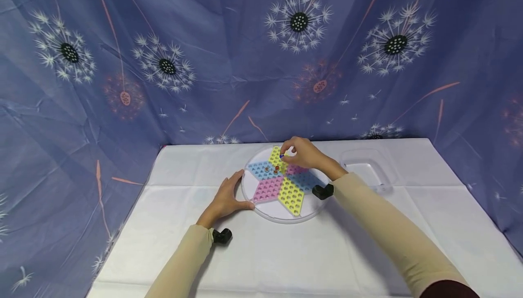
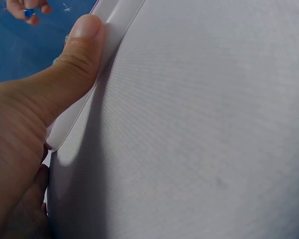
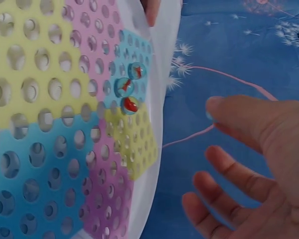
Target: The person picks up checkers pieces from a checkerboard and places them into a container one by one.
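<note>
A round white Chinese checkers board (image 1: pixel 282 220) lies on the table, its star of pink, yellow and blue points dotted with holes. My left hand (image 1: pixel 225 198) rests at its left edge, fingers spread, the straight thumb (image 2: pixel 82 47) against the rim. Over the far yellow point, my right hand (image 1: pixel 306 155) pinches a small blue marble (image 1: pixel 282 156) between thumb and fingertips; the other fingers are loosely bent. Three clear marbles with red-orange swirls sit in holes, among them one marble (image 3: pixel 130 105) near the star's middle and another marble (image 3: pixel 137 70) on the blue point.
Behind the right forearm stands a clear plastic container (image 1: pixel 386 186). A white cloth (image 1: pixel 310 257) covers the table. A blue dandelion-print curtain (image 1: pixel 229 39) hangs close along the back and left edges. Each wrist carries a black camera (image 1: pixel 222 236).
</note>
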Demonstrator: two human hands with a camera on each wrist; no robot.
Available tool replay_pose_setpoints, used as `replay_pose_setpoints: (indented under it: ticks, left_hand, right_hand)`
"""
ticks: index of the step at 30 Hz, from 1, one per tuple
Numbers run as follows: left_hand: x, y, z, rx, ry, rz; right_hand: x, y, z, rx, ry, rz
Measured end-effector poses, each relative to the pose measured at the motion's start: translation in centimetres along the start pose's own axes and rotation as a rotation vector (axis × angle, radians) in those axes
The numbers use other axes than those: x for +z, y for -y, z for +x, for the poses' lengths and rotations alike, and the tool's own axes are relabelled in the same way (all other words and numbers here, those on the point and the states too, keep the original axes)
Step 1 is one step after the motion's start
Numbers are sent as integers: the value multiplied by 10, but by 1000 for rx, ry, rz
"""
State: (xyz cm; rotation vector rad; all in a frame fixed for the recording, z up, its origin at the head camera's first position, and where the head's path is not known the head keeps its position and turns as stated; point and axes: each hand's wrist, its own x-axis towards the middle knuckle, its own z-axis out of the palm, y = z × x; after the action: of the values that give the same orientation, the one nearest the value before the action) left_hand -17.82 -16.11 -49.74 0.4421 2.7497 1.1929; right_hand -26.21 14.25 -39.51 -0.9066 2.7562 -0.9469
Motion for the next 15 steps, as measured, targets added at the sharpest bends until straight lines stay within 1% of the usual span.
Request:
replay_pose_setpoints:
  ticks: [4, 7, 15]
  left_hand:
    - [1, 2, 1, 13, 1, 7]
    - [1, 1, 1, 3, 3, 7]
    - [0, 1, 1, 23, -7, 13]
  right_hand:
    - [-2, 1, -1, -23, -73, 23]
    - [-4, 1, -1, -24, -109, 62]
    - [-5, 2, 1, -2, -137, 99]
